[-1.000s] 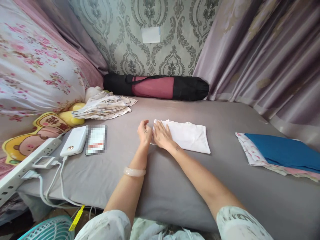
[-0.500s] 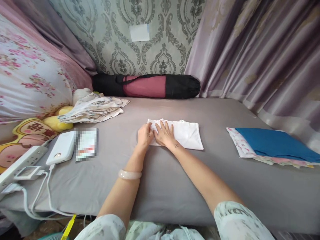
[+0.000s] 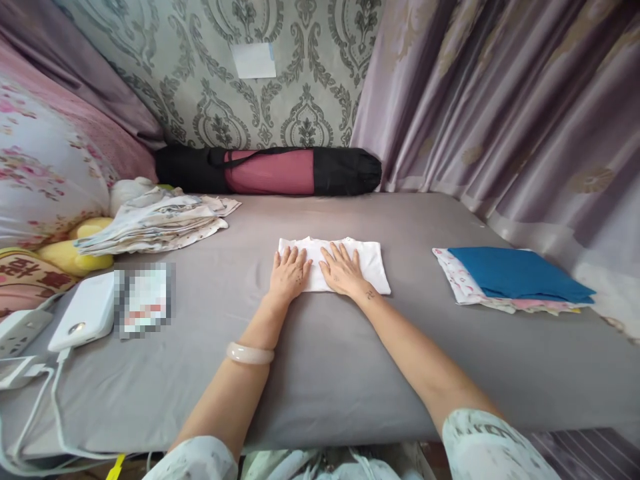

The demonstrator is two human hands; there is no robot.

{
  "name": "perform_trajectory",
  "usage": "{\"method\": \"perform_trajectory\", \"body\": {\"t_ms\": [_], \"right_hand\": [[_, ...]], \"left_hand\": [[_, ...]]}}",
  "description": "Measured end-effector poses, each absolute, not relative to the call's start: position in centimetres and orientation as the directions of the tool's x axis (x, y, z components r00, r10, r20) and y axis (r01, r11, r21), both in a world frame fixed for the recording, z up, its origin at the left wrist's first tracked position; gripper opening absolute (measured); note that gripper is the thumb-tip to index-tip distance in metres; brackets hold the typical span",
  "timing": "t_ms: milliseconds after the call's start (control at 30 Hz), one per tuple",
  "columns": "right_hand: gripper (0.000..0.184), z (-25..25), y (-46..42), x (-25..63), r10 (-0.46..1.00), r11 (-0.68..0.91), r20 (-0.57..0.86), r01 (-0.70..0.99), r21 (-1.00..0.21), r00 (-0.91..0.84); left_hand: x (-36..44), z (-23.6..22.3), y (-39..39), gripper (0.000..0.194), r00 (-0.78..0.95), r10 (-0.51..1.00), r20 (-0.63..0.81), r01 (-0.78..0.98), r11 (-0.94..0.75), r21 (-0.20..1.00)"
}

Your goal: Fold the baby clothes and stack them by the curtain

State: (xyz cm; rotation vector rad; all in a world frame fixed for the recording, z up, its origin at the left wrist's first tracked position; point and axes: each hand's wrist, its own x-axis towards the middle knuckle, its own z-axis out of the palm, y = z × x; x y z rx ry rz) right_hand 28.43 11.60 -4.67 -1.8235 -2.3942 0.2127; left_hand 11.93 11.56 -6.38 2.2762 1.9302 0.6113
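A white folded cloth, perhaps a garment, (image 3: 371, 267) lies flat on the grey-covered surface in front of me. My left hand (image 3: 290, 272) rests palm down on its left end, fingers stretched out. Flat on the middle of the cloth lies my right hand (image 3: 343, 268), its fingers spread. Neither hand grips anything. The parts of the cloth under both palms are hidden.
At the right is a folded stack with a blue cloth (image 3: 523, 273) on top. Patterned cloths (image 3: 155, 223) are piled at the left, behind a white power bank (image 3: 84, 310) with cables. A black and red long bag (image 3: 270, 172) lies along the wall.
My left hand has gone from closed at the cloth's left edge to lying flat with fingers extended. My right hand has shifted slightly right along the cloth. The view has turned right.
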Motion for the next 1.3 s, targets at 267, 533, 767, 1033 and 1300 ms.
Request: {"method": "perform_trajectory", "body": {"t_ms": [267, 533, 767, 1033, 1300], "right_hand": [[0.055, -5.1, 11.7, 28.1, 0.963, 0.270, 0.061, 0.943, -0.194, -0.263], [0.057, -4.2, 11.2, 29.8, 0.964, 0.228, 0.175, 0.958, -0.173, -0.198], [0.056, -4.9, 11.5, 30.6, 0.982, 0.185, 0.077, 0.964, -0.190, -0.173], [0.056, -5.2, 11.6, 30.6, 0.979, 0.198, 0.095, 0.959, -0.201, -0.182], [0.065, -4.9, 12.5, 32.7, 0.981, -0.030, 0.179, 0.973, -0.227, 0.072]], "left_hand": [[11.9, -6.0, 11.2, 0.048, 0.138, 0.977, 0.161, 0.948, -0.178, 0.265], [12.0, -5.8, 11.1, 0.048, 0.121, 0.936, 0.329, 0.933, -0.221, 0.284], [12.2, -6.3, 10.9, 0.046, 0.162, 0.967, 0.195, 0.941, -0.211, 0.266], [12.1, -6.1, 10.7, 0.048, 0.188, 0.965, 0.181, 0.952, -0.224, 0.207], [12.0, -6.2, 10.7, 0.047, 0.130, 0.956, 0.262, 0.954, -0.193, 0.231]]}}
